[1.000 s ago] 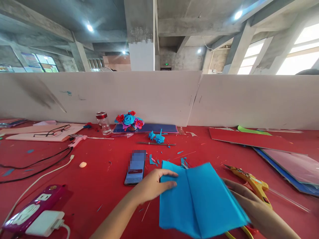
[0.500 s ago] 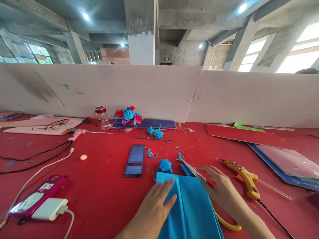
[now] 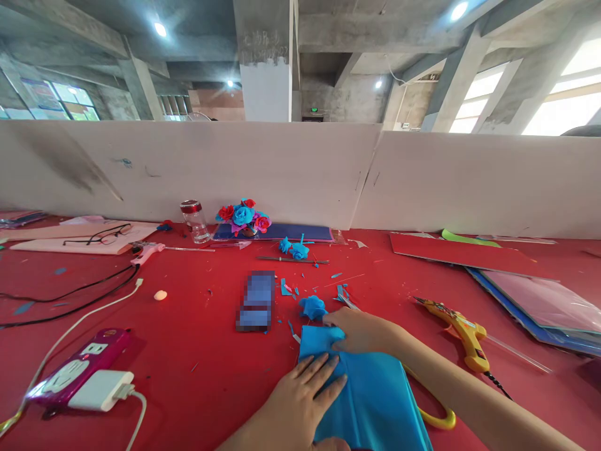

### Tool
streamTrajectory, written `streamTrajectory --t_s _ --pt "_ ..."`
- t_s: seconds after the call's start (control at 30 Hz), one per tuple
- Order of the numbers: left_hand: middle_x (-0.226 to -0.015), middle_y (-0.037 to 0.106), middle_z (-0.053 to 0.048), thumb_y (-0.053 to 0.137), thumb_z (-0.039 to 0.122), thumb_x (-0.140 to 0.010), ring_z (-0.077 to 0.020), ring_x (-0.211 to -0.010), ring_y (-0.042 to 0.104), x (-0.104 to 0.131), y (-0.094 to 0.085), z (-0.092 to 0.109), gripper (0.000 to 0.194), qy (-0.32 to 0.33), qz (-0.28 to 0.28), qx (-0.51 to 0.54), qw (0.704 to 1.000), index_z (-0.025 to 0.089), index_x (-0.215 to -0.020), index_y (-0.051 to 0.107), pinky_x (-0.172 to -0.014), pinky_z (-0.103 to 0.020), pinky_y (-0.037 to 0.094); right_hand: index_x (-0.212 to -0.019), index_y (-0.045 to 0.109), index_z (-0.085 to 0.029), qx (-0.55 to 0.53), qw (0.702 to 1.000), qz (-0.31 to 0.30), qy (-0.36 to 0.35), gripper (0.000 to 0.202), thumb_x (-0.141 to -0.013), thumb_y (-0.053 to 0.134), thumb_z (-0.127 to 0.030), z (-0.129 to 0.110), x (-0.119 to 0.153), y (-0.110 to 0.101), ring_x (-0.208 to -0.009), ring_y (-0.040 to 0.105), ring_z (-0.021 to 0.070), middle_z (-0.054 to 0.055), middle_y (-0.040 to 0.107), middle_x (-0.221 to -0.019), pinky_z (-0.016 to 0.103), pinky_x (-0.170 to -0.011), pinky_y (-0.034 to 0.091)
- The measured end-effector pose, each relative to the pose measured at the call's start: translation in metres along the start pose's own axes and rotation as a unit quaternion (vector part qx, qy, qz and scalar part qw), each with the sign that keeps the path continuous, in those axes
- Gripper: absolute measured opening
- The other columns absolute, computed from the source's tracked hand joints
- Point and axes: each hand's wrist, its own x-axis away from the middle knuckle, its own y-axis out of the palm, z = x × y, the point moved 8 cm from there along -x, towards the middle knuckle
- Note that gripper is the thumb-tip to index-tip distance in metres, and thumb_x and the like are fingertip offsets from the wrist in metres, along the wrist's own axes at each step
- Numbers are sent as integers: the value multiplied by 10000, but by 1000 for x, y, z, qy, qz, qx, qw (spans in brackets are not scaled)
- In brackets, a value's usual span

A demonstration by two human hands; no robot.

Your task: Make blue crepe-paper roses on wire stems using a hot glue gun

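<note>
My left hand (image 3: 305, 394) lies flat, fingers outstretched, on the left part of a folded blue sheet (image 3: 375, 394). At the sheet's far edge, my right hand (image 3: 359, 329) has its fingers bent over the edge and the thumb on the near side, closed on it. Scissors (image 3: 346, 301) lie partly hidden by my right hand and the sheet; their blade tip shows beyond the hand, and a yellow handle loop (image 3: 444, 419) shows right of the sheet. A blue flower (image 3: 312, 307) sits just beyond the sheet.
A phone (image 3: 256, 300) lies left of the flower among blue scraps. To the right rests a yellow glue gun (image 3: 462, 335), near stacked coloured sheets (image 3: 530, 300). A purple power strip (image 3: 89, 363) with cables is at left. Behind stand a jar (image 3: 195, 222) and a flower bouquet (image 3: 243, 218).
My right hand has moved left from over the scissors to the sheet's far edge. My left hand stays on the sheet, which has shifted slightly to the right in view.
</note>
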Motion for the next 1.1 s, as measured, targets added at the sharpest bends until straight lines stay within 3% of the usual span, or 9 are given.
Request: streamTrajectory --t_s 0.13,0.2,0.3,0.53,0.63,0.73,0.87,1.0,1.1 --pt "-1455 298 -53 352 349 -932 -225 -1299 344 -2 -4 2 497 -32 4 15 999 217 -1401 254 -1020 -369 367 -857 660 -107 40 998 -43 3 257 -658 711 -262 -7 1 -5 -750 610 190 73 677 -846 248 -588 410" --pt "-1430 354 -49 376 331 -925 -226 -1269 392 -4 -3 3 461 -51 0 23 998 213 -1369 333 -998 -362 402 -783 648 -107 63 997 -53 12 207 -686 706 -280 -6 0 -3 -713 603 169 51 662 -799 264 -602 434" --pt "-1388 426 -29 383 307 -926 -216 -1242 431 -9 1 2 409 -69 -15 37 997 200 -1320 415 -983 -341 428 -851 619 -127 88 995 -48 19 206 -767 641 -314 -3 0 1 -747 602 155 32 643 -856 301 -645 469" --pt "-1471 232 -59 480 413 -859 -272 -1317 300 -10 5 -7 675 -90 -67 61 992 202 -1423 175 -1033 -426 345 -901 615 -127 120 992 13 27 211 -695 569 -125 -10 5 -5 -778 653 244 102 680 -856 249 -509 359" --pt "-1472 230 -41 447 391 -879 -259 -1311 316 -7 6 -10 649 -111 -60 65 990 233 -1429 140 -1036 -416 336 -903 615 -133 139 989 25 39 208 -710 545 -104 -19 11 -5 -775 661 265 121 685 -853 259 -518 366" --pt "-1442 319 -52 454 382 -882 -247 -1260 403 -9 7 -7 607 -116 -40 65 990 225 -1415 209 -1002 -389 383 -886 611 -134 154 986 31 55 214 -729 492 -53 -29 19 -1 -735 668 270 125 690 -801 275 -522 392" --pt "-1216 595 -109 619 375 -788 -266 -1007 612 -12 12 -8 537 -195 -24 20 980 150 -1256 483 -809 -361 523 -878 596 -133 153 986 30 59 248 -687 497 -9 -41 33 11 -638 666 239 89 683 -713 274 -517 433" --pt "-879 713 -64 628 324 -785 -226 -744 671 -9 16 0 291 -205 -32 -12 978 160 -1026 622 -615 -298 545 -895 593 -138 144 988 49 8 233 -705 518 -24 -50 46 24 -849 661 249 113 689 -928 300 -709 505" --pt "-948 705 -75 611 392 -765 -226 -736 667 0 12 0 360 -196 -2 0 981 182 -1057 611 -646 -316 543 -916 600 -103 187 972 126 -72 228 -730 509 -6 -56 56 31 -988 628 274 178 657 -1073 347 -852 497"
